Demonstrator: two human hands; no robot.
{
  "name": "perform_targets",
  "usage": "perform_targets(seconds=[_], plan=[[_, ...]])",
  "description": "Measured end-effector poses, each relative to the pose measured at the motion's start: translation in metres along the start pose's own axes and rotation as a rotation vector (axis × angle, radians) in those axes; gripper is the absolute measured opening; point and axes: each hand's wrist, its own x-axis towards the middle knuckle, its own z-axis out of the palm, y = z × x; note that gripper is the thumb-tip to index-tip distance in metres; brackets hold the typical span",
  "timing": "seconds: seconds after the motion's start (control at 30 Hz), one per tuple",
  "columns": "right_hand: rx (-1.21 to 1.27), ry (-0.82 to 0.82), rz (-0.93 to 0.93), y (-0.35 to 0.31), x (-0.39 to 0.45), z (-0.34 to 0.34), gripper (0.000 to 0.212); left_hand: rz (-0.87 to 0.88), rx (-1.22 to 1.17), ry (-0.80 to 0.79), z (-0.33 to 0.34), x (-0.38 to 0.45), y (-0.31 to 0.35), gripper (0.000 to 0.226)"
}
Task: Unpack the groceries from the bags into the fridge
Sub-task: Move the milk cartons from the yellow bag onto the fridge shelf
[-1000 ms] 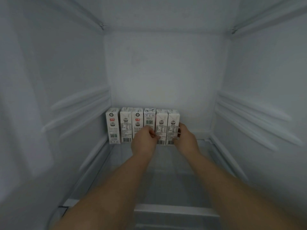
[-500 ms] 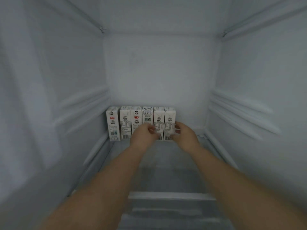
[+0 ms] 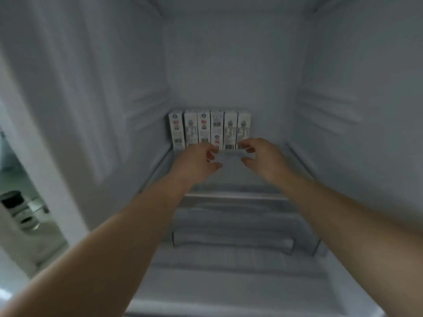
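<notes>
- at the back of the fridge shelf, in the head view, six small cartons stand upright in one row, side by side and touching, against the rear wall and nearer to the left wall.
- left hand hovers just before the row; its fingers are loosely curled and hold nothing.
- right hand is beside it, also free of the cartons, fingers relaxed and a little spread, thumb below.
- picture is blurred, so i cannot tell if any fingertip touches a carton.
- judgement: the step of placing this row looks finished; the bags are not in view, so the next move calls for drawing both arms out without knocking the row and going for more groceries.
- below, a lower drawer shows.
</notes>
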Motion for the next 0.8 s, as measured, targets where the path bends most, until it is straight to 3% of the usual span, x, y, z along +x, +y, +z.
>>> perform_targets(seconds=[0.33,0.47,0.8], plan=[[-0.043,0.053,0.049,-0.058,-0.128,-0.031,0.046,0.142,-0.019,-0.028,-0.021,-0.106,0.018,0.033],[-0.062,0.113,0.125,-0.077,-0.213,-0.024,0.044,0.232,-0.043,-0.128,-0.005,-0.171,0.022,0.035],[-0.13,0.016,0.516,-0.096,-0.47,-0.003,0.041,0.416,-0.042,-0.524,0.076,-0.347,0.036,0.033]])
